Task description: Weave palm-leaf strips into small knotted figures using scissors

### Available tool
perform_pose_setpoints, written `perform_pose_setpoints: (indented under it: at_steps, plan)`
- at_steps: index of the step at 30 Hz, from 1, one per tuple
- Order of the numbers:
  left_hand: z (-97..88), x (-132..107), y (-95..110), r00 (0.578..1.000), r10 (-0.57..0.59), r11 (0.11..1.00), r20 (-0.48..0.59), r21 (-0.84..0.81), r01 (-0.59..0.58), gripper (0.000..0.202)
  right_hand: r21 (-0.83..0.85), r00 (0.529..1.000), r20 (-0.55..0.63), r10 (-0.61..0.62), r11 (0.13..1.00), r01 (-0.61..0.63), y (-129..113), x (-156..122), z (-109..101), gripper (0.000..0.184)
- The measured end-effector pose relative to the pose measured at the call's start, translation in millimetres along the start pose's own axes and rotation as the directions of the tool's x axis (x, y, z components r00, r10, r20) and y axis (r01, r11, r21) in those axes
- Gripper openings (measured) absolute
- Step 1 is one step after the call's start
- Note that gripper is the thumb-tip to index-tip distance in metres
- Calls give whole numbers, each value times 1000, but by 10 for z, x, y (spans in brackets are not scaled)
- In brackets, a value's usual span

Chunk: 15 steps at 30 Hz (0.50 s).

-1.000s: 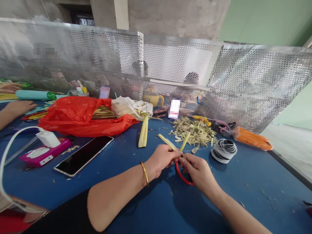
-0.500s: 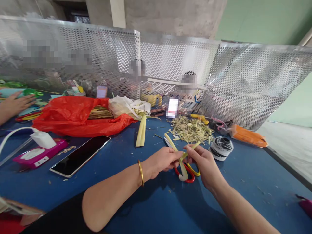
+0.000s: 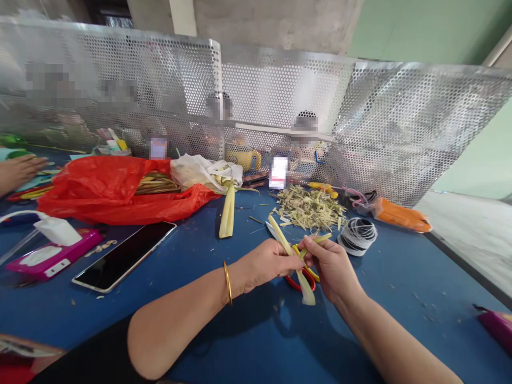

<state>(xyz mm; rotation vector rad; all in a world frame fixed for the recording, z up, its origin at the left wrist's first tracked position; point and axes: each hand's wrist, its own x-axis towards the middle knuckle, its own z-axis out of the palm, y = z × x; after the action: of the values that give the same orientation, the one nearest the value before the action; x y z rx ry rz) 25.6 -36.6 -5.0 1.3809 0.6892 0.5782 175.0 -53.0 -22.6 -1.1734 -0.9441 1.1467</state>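
Observation:
My left hand point(image 3: 268, 264), with a gold bangle at the wrist, is closed on a long pale yellow-green leaf strip point(image 3: 306, 290). The strip slants from beyond the thumb down to a curled end below it. My right hand point(image 3: 332, 266) pinches a second arm of leaf point(image 3: 320, 239) that crosses the first at my fingers; whether both are one piece I cannot tell. Beneath my hands lie scissors point(image 3: 296, 284) with red and yellow handles, partly covered. Beyond them is a pile of shredded leaf bits point(image 3: 314, 208).
A folded leaf point(image 3: 227, 213) lies by the white bag point(image 3: 196, 170) and red bag point(image 3: 100, 184). A phone point(image 3: 126, 257) and purple power strip point(image 3: 76, 250) are left. A yarn ball point(image 3: 358, 237) and orange packet point(image 3: 402, 214) are right. A perforated screen point(image 3: 280, 90) stands behind; another person's hand point(image 3: 22, 173) is far left.
The view has shifted slightly, moving most things left. The strip's lower end, curled up before, now hangs straighter and lower. Both hands keep their hold near each other.

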Motion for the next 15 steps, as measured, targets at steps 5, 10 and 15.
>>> perform_pose_setpoints:
  at_steps: [5, 10, 15]
  plan:
    - [-8, -15, -6, 998, -69, 991, -8, 114, 69, 32, -471, 971, 57, -233, 851, 231, -115, 61, -149, 32]
    - [58, -21, -58, 993, -95, 975, 65, 209, 79, 37, -758, 772, 346, -533, 325, 565, -260, 2, -176, 19]
    - [112, -9, -139, 992, -79, 974, 94, 220, 57, 31, -662, 809, 474, -346, 466, 587, -172, -79, -52, 30]
